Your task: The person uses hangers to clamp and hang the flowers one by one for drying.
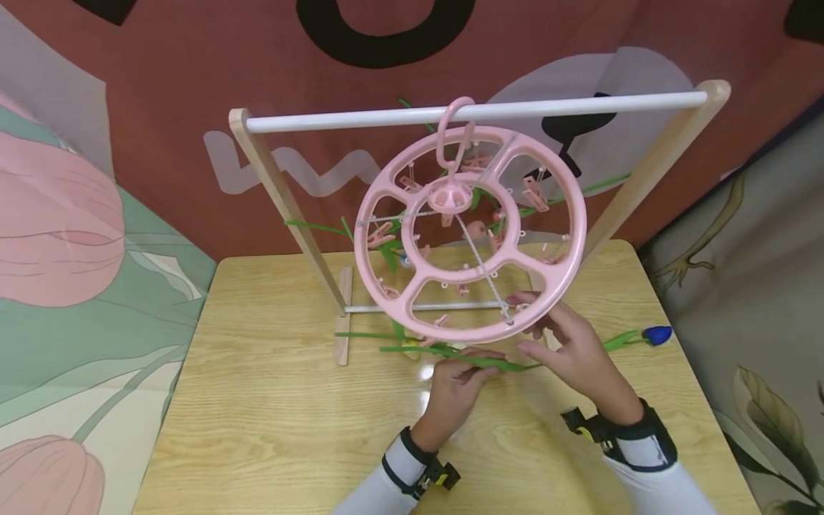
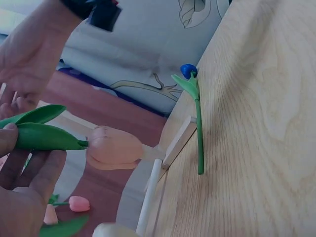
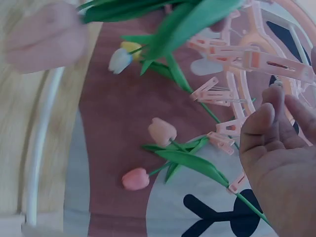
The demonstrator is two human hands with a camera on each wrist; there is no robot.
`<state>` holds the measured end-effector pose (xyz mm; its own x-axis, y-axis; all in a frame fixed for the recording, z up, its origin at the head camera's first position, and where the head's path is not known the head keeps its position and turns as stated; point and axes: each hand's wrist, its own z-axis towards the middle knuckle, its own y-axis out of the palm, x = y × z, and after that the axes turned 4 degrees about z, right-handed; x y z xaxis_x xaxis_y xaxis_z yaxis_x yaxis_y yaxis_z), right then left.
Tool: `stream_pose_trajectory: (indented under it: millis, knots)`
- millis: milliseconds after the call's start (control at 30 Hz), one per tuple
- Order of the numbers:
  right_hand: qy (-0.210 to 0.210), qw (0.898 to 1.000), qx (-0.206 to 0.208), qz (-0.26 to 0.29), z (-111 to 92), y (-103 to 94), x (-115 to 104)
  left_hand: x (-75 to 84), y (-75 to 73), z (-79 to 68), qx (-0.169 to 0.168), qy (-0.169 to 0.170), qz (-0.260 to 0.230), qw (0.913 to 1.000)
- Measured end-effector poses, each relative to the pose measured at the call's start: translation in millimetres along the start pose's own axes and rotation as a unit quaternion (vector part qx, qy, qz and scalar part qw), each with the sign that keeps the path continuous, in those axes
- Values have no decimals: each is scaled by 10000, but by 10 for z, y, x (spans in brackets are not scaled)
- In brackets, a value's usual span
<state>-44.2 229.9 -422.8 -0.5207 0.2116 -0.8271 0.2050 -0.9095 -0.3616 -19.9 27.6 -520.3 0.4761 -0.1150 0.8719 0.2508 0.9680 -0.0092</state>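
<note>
An artificial tulip with a pale pink head and green leaves is pinched between the thumb and fingers of my left hand, below the front of a pink round clip hanger. Its head points down toward the table in the left wrist view. My right hand is at the hanger's front right rim, fingers behind it and thumb apart. In the right wrist view, its fingertips are beside the hanger's pink clips. Other tulips hang head down from clips, including a coral one and a white one.
A stand with wooden legs and a white top bar carries the hanger by its hook. A blue tulip lies on the wooden table at the right. A lower white bar joins the stand's feet.
</note>
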Motion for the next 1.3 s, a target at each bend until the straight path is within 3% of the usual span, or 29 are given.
stream_pose_trajectory:
  millis: [400,567,833,1000,1067,1300]
  knots:
    - [190,9901,-163,1379,76,106,-52,-29,-24,-29,15,80,-157,9998]
    - [187,9860,-283,1634,49,179,-62,-32,-41,-15,154,51,-39,9999]
    - [115,9946,30,1027,29,240,-69,-36,-65,0,350,-295,333,9984]
    - [-49,9968,218,766,46,245,-88,-50,-71,15,459,-529,198,9973]
    - [-86,9973,274,678,53,248,-93,-67,-74,17,489,-544,96,9973]
    - [-72,9970,453,619,50,301,-89,-64,-85,61,653,-327,402,9965]
